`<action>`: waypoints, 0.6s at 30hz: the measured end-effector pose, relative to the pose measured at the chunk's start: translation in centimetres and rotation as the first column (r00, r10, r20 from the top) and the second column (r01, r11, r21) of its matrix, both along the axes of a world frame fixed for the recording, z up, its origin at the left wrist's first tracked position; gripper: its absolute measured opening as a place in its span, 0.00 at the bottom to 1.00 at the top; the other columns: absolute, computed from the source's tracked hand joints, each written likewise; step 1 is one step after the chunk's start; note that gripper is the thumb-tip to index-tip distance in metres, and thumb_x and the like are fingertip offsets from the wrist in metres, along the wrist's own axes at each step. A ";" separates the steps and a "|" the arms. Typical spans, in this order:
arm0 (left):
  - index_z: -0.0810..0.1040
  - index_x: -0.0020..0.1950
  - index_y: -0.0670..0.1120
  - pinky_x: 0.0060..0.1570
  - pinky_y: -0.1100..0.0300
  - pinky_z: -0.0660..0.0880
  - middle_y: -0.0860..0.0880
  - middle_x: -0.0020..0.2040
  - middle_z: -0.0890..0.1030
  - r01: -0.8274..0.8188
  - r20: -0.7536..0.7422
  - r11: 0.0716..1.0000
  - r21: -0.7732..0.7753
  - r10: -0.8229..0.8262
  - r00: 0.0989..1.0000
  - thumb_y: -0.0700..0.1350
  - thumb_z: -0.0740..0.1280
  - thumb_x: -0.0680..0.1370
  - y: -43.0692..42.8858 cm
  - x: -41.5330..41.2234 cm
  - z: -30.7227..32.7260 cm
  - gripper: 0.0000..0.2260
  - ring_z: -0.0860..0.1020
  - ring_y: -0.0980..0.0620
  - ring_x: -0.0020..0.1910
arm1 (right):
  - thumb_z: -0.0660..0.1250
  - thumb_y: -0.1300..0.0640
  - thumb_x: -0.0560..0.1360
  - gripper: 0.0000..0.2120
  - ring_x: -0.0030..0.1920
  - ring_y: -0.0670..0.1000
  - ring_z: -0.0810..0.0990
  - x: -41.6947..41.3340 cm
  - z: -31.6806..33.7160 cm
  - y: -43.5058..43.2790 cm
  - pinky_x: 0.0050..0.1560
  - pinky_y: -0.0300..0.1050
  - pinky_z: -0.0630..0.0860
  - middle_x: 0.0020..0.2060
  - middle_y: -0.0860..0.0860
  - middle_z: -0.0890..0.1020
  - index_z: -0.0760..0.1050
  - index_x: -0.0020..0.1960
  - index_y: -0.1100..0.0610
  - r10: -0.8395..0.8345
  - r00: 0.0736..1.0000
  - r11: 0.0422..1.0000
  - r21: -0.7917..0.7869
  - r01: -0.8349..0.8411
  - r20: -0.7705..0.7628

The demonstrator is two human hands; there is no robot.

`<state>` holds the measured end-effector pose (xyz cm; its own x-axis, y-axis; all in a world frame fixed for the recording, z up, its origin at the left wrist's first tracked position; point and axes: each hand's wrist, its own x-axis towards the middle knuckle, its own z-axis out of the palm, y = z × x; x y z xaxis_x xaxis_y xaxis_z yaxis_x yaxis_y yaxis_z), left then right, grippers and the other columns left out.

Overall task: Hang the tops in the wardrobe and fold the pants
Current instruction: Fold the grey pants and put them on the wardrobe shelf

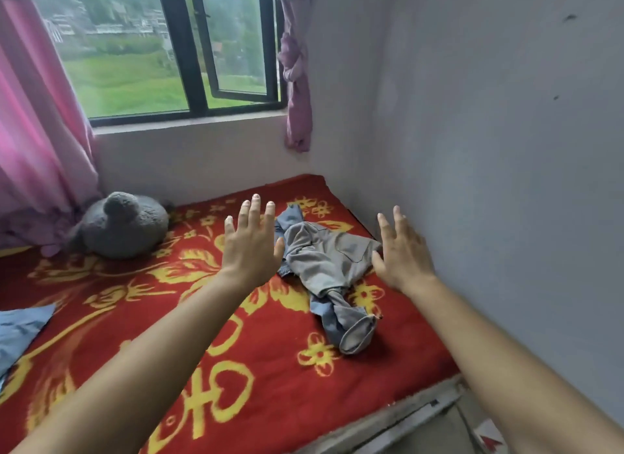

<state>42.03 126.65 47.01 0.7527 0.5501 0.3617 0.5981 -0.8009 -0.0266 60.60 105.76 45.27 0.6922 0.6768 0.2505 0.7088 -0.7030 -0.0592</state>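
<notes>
Both hands out above the crumpled grey fabric garment (324, 261) on the bed, grips spread, nothing held.

L hand (251, 240) & R hand (401, 254) are raised w/ backs to the camera, fingers straight and fanned; L overlaps the garment's left edge in view, R its right edge, can't tell if either touches it. Garment lies bunched near the bed's far right corner on the red blanket w/ yellow flower pattern (270, 369), one twisted tube-like end pointing toward the camera, close to the pale wall (506, 149). Grey plush toy (125, 227) sits far left on the blanket, well apart from the garment. Light-blue cloth (20, 328) shows at the left edge. Black-framed window (182, 48) behind, pink curtain (40, 132) on its left, knotted purple curtain (295, 65) on its right.
</notes>
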 end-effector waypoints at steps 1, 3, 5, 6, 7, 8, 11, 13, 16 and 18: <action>0.52 0.79 0.45 0.72 0.39 0.58 0.41 0.80 0.51 0.021 -0.010 1.000 -0.013 -0.021 1.000 0.58 0.57 0.79 0.6 1.6 -0.8 0.32 0.52 0.41 0.78 | 0.63 0.48 0.78 0.38 0.77 0.63 0.56 1.2 -0.6 0.0 0.74 0.57 0.61 0.79 0.63 0.49 0.50 0.80 0.57 -0.025 1.000 1.000 -0.014 0.025 -0.012; 0.51 0.79 0.45 0.73 0.40 0.58 0.41 0.80 0.51 0.060 -0.039 0.998 -0.037 -0.062 0.997 0.57 0.57 0.80 1.5 5.0 -2.5 0.32 0.52 0.41 0.78 | 0.62 0.47 0.78 0.38 0.77 0.62 0.54 3.9 -2.0 0.1 0.75 0.56 0.59 0.79 0.63 0.47 0.48 0.81 0.57 -0.070 0.997 0.997 -0.028 0.069 -0.038; 0.51 0.79 0.45 0.73 0.40 0.57 0.41 0.80 0.50 0.086 -0.073 0.994 -0.074 -0.091 0.993 0.57 0.58 0.80 2.3 8.5 -4.4 0.33 0.51 0.41 0.78 | 0.62 0.47 0.78 0.38 0.78 0.62 0.54 6.9 -3.6 0.4 0.75 0.56 0.59 0.79 0.62 0.46 0.47 0.81 0.57 -0.107 0.992 0.994 -0.039 0.105 -0.060; 0.51 0.79 0.46 0.73 0.40 0.57 0.42 0.80 0.50 0.094 -0.085 0.991 -0.100 -0.102 0.991 0.57 0.58 0.80 2.7 10.3 -5.5 0.33 0.51 0.41 0.78 | 0.62 0.47 0.78 0.38 0.78 0.62 0.54 8.5 -4.5 0.6 0.75 0.56 0.59 0.79 0.62 0.47 0.47 0.81 0.57 -0.120 0.990 0.992 -0.048 0.117 -0.069; 0.51 0.79 0.46 0.73 0.40 0.57 0.42 0.80 0.50 0.097 -0.094 0.987 -0.129 -0.110 0.990 0.56 0.59 0.79 3.0 12.0 -6.6 0.33 0.51 0.41 0.78 | 0.62 0.47 0.78 0.38 0.78 0.62 0.54 10.2 -5.5 0.8 0.75 0.57 0.59 0.79 0.63 0.47 0.47 0.81 0.57 -0.128 0.989 0.991 -0.060 0.123 -0.078; 0.50 0.80 0.46 0.73 0.40 0.57 0.42 0.80 0.50 0.096 -0.108 0.983 -0.155 -0.114 0.988 0.56 0.59 0.79 3.4 13.7 -7.8 0.33 0.51 0.41 0.78 | 0.62 0.47 0.78 0.38 0.78 0.62 0.54 12.1 -6.7 1.2 0.75 0.57 0.60 0.79 0.63 0.47 0.47 0.81 0.57 -0.133 0.987 0.989 -0.072 0.127 -0.090; 0.48 0.80 0.47 0.74 0.42 0.56 0.42 0.80 0.48 0.067 -0.197 0.973 -0.219 -0.111 0.974 0.55 0.58 0.80 4.5 18.5 -12.0 0.33 0.50 0.42 0.78 | 0.62 0.47 0.78 0.38 0.78 0.63 0.55 17.8 -10.7 2.7 0.75 0.58 0.60 0.79 0.63 0.47 0.47 0.80 0.57 -0.125 0.981 0.989 -0.102 0.111 -0.151; 0.46 0.80 0.47 0.73 0.41 0.56 0.42 0.80 0.47 0.020 -0.270 0.961 -0.275 -0.097 0.958 0.54 0.58 0.80 5.1 21.3 -14.9 0.33 0.49 0.42 0.79 | 0.62 0.48 0.78 0.39 0.78 0.63 0.54 21.3 -13.4 4.0 0.75 0.57 0.61 0.79 0.63 0.47 0.47 0.80 0.58 -0.116 0.970 0.986 -0.141 0.087 -0.213; 0.47 0.80 0.46 0.72 0.42 0.58 0.42 0.80 0.47 -0.055 -0.367 0.942 -0.330 -0.074 0.927 0.53 0.59 0.80 5.7 24.7 -18.8 0.34 0.50 0.41 0.78 | 0.62 0.50 0.77 0.38 0.78 0.62 0.53 25.4 -17.7 5.7 0.74 0.57 0.60 0.79 0.63 0.46 0.46 0.80 0.58 -0.095 0.947 0.976 -0.217 0.027 -0.306; 0.48 0.80 0.45 0.72 0.42 0.58 0.41 0.80 0.48 -0.109 -0.397 0.926 -0.362 -0.047 0.917 0.52 0.60 0.79 6.1 26.8 -21.3 0.34 0.51 0.41 0.78 | 0.62 0.51 0.78 0.38 0.78 0.63 0.53 28.0 -20.6 7.1 0.74 0.58 0.60 0.79 0.63 0.46 0.46 0.80 0.58 -0.074 0.936 0.969 -0.246 -0.014 -0.345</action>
<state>68.82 132.70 25.74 0.7691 0.6093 -0.1929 0.6254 -0.7797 0.0303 88.61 112.86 24.68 0.7262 0.6640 -0.1782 0.6526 -0.7473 -0.1250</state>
